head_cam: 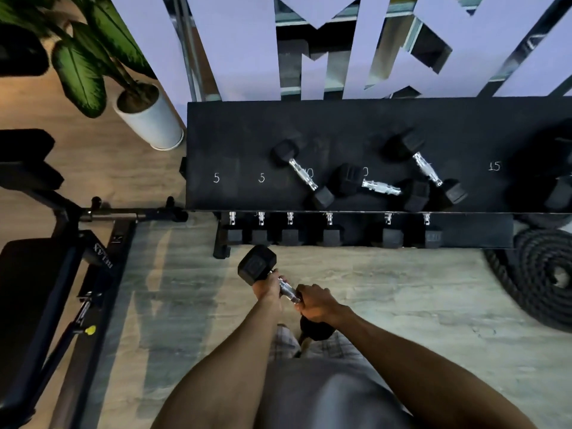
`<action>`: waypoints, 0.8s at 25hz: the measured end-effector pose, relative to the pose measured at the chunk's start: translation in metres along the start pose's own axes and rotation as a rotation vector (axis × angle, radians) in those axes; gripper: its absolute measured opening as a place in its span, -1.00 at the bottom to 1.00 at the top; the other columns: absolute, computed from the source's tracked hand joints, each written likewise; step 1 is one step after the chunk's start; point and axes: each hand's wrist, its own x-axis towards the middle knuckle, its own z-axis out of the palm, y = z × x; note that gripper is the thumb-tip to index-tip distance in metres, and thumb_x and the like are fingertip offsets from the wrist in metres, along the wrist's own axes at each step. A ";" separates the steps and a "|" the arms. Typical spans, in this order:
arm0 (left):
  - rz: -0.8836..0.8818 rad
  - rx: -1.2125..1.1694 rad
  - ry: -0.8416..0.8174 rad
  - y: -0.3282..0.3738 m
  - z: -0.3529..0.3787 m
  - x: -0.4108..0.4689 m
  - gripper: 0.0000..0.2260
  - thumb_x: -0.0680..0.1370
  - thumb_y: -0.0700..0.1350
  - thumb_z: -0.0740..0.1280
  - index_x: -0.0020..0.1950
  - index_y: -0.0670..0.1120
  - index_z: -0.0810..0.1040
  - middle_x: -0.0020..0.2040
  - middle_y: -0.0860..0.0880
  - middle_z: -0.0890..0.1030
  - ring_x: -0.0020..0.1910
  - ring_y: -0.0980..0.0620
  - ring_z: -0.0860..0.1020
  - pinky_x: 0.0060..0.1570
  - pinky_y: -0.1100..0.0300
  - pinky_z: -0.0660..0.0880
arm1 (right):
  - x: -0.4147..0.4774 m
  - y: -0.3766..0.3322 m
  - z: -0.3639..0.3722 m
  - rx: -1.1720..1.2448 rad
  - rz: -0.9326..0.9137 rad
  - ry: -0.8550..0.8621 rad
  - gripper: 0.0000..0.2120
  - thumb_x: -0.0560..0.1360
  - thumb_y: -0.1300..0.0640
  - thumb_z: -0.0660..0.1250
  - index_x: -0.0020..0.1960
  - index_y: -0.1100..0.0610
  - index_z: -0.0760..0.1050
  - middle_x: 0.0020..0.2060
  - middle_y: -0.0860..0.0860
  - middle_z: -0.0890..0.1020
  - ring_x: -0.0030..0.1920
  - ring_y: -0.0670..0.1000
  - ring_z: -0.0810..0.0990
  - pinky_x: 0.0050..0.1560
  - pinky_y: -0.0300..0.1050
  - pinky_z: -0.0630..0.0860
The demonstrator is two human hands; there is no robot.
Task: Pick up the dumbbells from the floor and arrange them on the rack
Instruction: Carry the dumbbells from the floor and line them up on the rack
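1. Step in hand: carrying. The dumbbell (280, 284) is off the floor, held in front of the rack (356, 131), below its top shelf.
2. Left hand (266, 287) and right hand (314, 303) share the chrome handle; fingers (309, 291) curled tight around it, none apart.
3. Three dumbbells (379, 185) lie askew on the top shelf; others sit on the lower tier.
4. Next move, likely: raise it and set it at a free chalk-marked spot, squarely.
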 end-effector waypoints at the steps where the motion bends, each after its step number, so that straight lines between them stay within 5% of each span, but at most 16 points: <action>1: -0.004 0.016 -0.001 0.012 0.016 0.003 -0.79 0.54 -0.29 0.34 -0.27 -0.17 0.44 -0.46 -0.09 0.55 -0.70 0.13 0.47 -0.42 0.18 0.46 | 0.010 0.006 -0.014 0.002 0.011 0.009 -0.72 0.56 0.03 0.21 0.20 0.15 0.42 0.12 0.16 0.58 0.17 0.21 0.51 0.14 0.08 0.35; 7: -0.023 0.053 -0.058 0.073 0.099 0.034 -0.79 0.50 -0.25 0.39 -0.30 -0.18 0.45 -0.48 -0.10 0.54 -0.57 0.00 0.51 -0.37 0.14 0.49 | 0.070 0.029 -0.087 0.053 0.083 0.062 -0.71 0.54 -0.01 0.25 0.17 0.14 0.44 0.13 0.15 0.60 0.18 0.21 0.53 0.14 0.06 0.40; 13: -0.007 0.080 -0.099 0.134 0.140 0.076 -0.81 0.55 -0.26 0.35 -0.24 -0.18 0.43 -0.39 -0.14 0.55 -0.67 0.10 0.49 -0.52 0.22 0.47 | 0.132 0.019 -0.137 0.130 0.139 0.031 -0.69 0.52 -0.02 0.28 0.16 0.16 0.45 0.15 0.15 0.59 0.18 0.21 0.54 0.14 0.04 0.44; 20: 0.006 0.107 -0.106 0.190 0.164 0.116 -0.84 0.54 -0.23 0.38 -0.19 -0.22 0.45 -0.38 -0.13 0.55 -0.57 0.06 0.52 -0.35 0.11 0.51 | 0.181 -0.004 -0.179 0.216 0.156 0.054 -0.72 0.47 -0.04 0.35 0.04 0.13 0.47 0.09 0.14 0.63 0.13 0.20 0.58 0.07 0.01 0.47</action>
